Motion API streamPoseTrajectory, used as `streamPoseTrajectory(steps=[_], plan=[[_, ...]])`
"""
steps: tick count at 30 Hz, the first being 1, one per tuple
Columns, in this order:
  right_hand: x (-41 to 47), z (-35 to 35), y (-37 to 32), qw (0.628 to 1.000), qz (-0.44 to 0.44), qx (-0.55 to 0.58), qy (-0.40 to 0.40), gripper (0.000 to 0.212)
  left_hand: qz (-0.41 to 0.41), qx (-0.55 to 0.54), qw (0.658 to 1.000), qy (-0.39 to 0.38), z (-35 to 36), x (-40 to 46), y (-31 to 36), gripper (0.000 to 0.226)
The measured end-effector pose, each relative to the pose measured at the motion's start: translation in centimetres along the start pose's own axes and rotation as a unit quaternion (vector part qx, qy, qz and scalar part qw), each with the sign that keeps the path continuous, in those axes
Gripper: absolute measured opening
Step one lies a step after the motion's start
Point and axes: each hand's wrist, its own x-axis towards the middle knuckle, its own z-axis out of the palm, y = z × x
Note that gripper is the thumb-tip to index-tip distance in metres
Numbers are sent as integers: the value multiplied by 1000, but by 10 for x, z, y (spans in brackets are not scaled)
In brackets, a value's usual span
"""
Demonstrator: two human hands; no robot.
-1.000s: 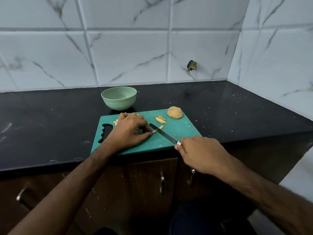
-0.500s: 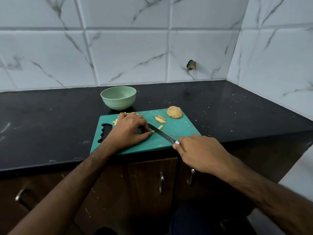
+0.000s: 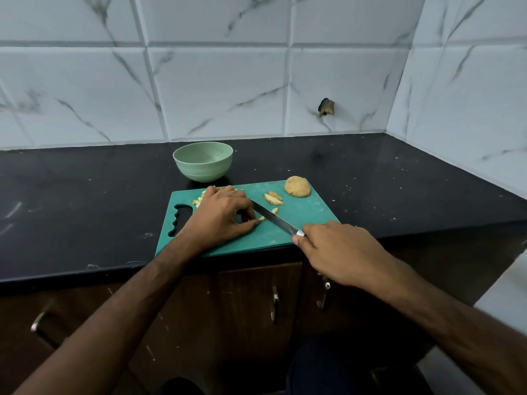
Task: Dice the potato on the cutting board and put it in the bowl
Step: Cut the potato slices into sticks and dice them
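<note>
The right hand [image 3: 339,252] grips the knife [image 3: 273,219], whose blade lies against the left hand [image 3: 221,216]'s curled fingertips [image 3: 251,216], pinching a potato strip [image 3: 268,215] on the green cutting board [image 3: 308,218]. A slip could nick them. The uncut potato half [image 3: 297,186] waits at the board's far edge; the bowl [image 3: 203,161] looks empty.

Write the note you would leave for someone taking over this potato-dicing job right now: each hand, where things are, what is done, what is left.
Left hand pinches a potato strip on the cutting board. Right hand grips the knife, blade across that strip.
Diced bits lie behind the left hand; two slices and an uncut potato half sit at the board's far right.
Bowl shows no potato inside.
Left: finish dicing everything, move it to the bowl.
</note>
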Motion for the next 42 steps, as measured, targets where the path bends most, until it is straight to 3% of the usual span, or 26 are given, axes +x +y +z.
streamPoseTrajectory(steps=[7, 12, 19, 21, 24, 27, 29, 35, 40, 42], plan=[[-6, 15, -6, 1000, -13, -13, 24, 33, 10, 8, 1000, 4, 0, 0, 0, 15], [9, 11, -4, 1000, -9, 1, -5, 34, 10, 6, 1000, 4, 0, -1, -1, 14], [27, -22, 32, 981, 0, 192, 7, 40, 3, -3, 1000, 12, 2, -2, -2, 15], [41, -18, 48, 950, 4, 309, 30, 41, 36, -2, 999, -16, 4, 1, -3, 17], [62, -6, 62, 892, 3, 448, 55, 39, 108, 40, 986, -121, 1, 11, -1, 47], [79, 6, 67, 869, -7, 485, 100, 39, 167, 91, 958, -214, -2, 24, 5, 62], [89, 12, 68, 863, -12, 490, 126, 39, 178, 101, 951, -231, -1, 29, 5, 62], [104, 23, 69, 827, -7, 538, 162, 39, 200, 135, 965, -106, 0, 19, -10, 48], [105, 26, 72, 820, -12, 549, 160, 39, 148, 193, 970, -18, -4, 16, -27, 36], [106, 26, 72, 820, -13, 548, 161, 39, 116, 193, 974, -3, -8, 18, -29, 22]])
